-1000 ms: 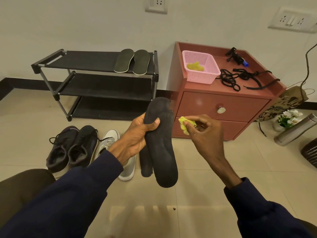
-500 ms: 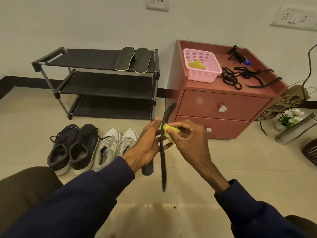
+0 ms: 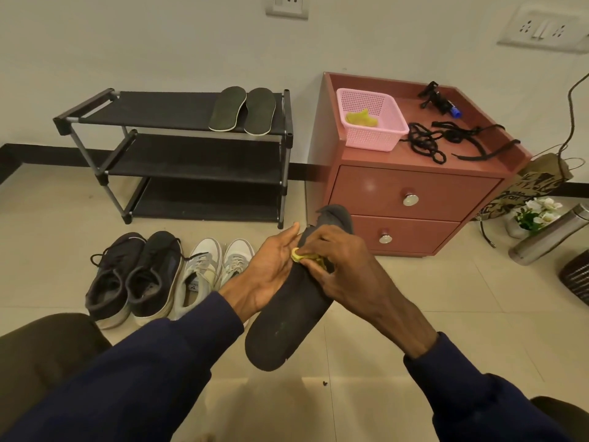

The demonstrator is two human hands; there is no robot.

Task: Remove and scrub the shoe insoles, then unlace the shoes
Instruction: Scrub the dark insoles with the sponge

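Note:
A black insole [image 3: 288,317] lies slanted in front of me, flat face up, with its far end curled over. My left hand [image 3: 269,271] supports it from the left side and underneath. My right hand [image 3: 342,266] pinches a small yellow cloth [image 3: 299,255] and presses it on the insole's upper part. Two more insoles [image 3: 243,110] lie on the top shelf of the black shoe rack [image 3: 178,151]. A black pair of shoes [image 3: 134,275] and a white pair [image 3: 212,269] stand on the floor, both laced.
A red two-drawer cabinet [image 3: 411,189] stands right of the rack. On it are a pink basket [image 3: 371,119] with a yellow cloth and loose black laces [image 3: 446,140]. At the right are a paper bag, white flowers and a steel bottle [image 3: 551,234].
The insole turned from edge-on to flat face up and dropped lower. My right hand brought the yellow cloth down onto it. The second insole seen behind it earlier is out of sight.

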